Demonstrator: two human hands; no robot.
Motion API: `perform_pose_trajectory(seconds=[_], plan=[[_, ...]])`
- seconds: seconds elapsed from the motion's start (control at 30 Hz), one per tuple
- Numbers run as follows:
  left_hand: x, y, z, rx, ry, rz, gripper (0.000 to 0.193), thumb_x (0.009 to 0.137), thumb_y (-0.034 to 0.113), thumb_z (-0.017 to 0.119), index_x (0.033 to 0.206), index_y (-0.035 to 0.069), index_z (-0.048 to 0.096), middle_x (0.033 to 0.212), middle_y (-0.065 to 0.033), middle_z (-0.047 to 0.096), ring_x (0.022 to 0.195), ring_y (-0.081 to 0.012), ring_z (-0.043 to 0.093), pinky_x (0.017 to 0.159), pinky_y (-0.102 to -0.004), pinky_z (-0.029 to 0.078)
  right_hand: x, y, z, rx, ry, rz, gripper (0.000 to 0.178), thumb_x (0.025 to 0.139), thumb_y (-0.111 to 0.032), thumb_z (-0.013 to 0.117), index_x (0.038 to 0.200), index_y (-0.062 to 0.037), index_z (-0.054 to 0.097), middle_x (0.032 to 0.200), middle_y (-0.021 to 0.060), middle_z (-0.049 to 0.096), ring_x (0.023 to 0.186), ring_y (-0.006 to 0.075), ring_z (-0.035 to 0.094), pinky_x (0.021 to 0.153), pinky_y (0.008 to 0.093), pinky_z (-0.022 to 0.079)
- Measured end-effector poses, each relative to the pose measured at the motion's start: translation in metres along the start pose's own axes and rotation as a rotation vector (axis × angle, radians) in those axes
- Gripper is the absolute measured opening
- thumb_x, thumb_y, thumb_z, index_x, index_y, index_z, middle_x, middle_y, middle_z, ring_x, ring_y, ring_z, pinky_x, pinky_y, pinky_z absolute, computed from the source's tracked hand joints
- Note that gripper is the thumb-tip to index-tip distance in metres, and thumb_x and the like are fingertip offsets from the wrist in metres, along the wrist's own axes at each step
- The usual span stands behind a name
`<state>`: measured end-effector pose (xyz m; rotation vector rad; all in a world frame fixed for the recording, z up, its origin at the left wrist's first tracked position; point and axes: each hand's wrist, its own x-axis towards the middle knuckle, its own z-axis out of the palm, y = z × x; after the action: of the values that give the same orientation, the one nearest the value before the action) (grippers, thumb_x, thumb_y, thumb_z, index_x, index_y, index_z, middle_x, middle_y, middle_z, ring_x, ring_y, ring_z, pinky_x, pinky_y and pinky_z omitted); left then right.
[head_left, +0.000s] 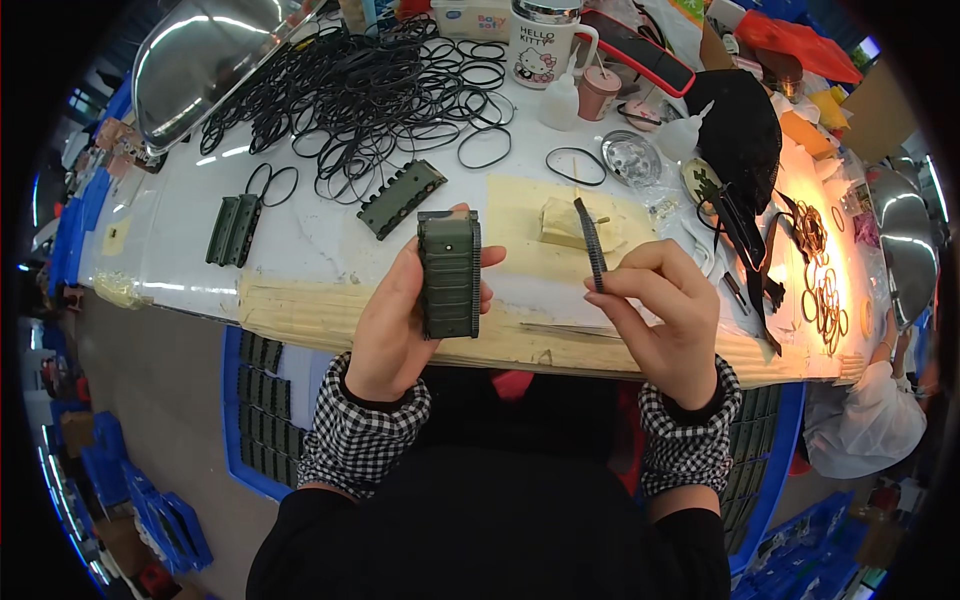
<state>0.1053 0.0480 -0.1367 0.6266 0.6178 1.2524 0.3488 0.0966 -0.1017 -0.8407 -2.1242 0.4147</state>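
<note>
My left hand (pixel 382 345) is wrapped round a dark green toy tank hull (pixel 447 285) with a ribbed panel, held upright above the table's front edge. A toothed black track runs down its right side. Between thumb and fingertips, my right hand (pixel 668 315) pinches one end of another black rubber track (pixel 590 240), which stands up apart from the hull. Behind my left hand a green hull part with wheels (pixel 402 199) lies tilted on the table. Farther left lie more ribbed green parts (pixel 235 230), with a loose black loop touching them.
A big tangle of black rubber loops (pixel 340 90) covers the back left. A cream block (pixel 565 222) sits between the hands' far side. Behind are a white mug (pixel 535 50) and a black cap (pixel 735 130). Blue trays of green parts (pixel 262 420) stand below the table edge.
</note>
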Motion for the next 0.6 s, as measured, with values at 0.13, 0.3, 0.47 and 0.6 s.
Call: perform_pose_trajectory(seconds=[0.13, 0.3, 0.47, 0.6], plan=[[0.0, -0.008, 0.004, 0.058, 0.021, 0.012, 0.057, 0.104, 0.039, 0.024, 0.147, 0.002, 0.023, 0.126, -0.0199, 0.054, 0.107, -0.0243, 0.057, 0.096, -0.0405, 0.047, -0.001, -0.018, 0.012, 0.263, 0.03, 0.291, 0.009, 0.08, 0.0, 0.069, 0.09, 0.0, 0.069, 0.079, 0.0057, 0.065, 0.059, 0.0102, 0.054, 0.052, 0.0223, 0.041], [-0.002, -0.018, 0.014, 0.2, 0.044, 0.064, 0.048, 0.101, 0.02, 0.046, 0.143, -0.001, 0.033, 0.123, -0.0124, 0.053, 0.112, -0.02, 0.055, 0.101, -0.0362, 0.044, 0.006, -0.019, 0.037, 0.413, 0.074, 0.27, 0.02, 0.084, 0.001, 0.066, 0.103, -0.0002, 0.07, 0.08, 0.0078, 0.065, 0.062, 0.01, 0.055, 0.054, 0.0221, 0.041], [0.0, -0.022, 0.008, 0.311, 0.076, 0.161, 0.054, 0.09, 0.004, 0.064, 0.137, -0.003, 0.04, 0.118, -0.0099, 0.058, 0.11, -0.0166, 0.056, 0.093, -0.0322, 0.049, 0.01, -0.026, 0.048, 0.577, 0.054, 0.33, 0.012, 0.084, -0.002, 0.067, 0.095, 0.0019, 0.069, 0.077, 0.0065, 0.066, 0.065, 0.0088, 0.059, 0.057, 0.0214, 0.045], [0.001, -0.019, 0.01, 0.423, 0.089, 0.185, 0.06, 0.085, 0.0, 0.068, 0.138, -0.004, 0.039, 0.12, -0.0105, 0.057, 0.111, -0.0154, 0.056, 0.09, -0.0308, 0.052, 0.008, -0.024, 0.054, 0.591, 0.043, 0.369, 0.009, 0.084, -0.004, 0.069, 0.089, 0.0028, 0.068, 0.078, 0.0054, 0.067, 0.064, 0.0078, 0.06, 0.057, 0.0202, 0.046]])
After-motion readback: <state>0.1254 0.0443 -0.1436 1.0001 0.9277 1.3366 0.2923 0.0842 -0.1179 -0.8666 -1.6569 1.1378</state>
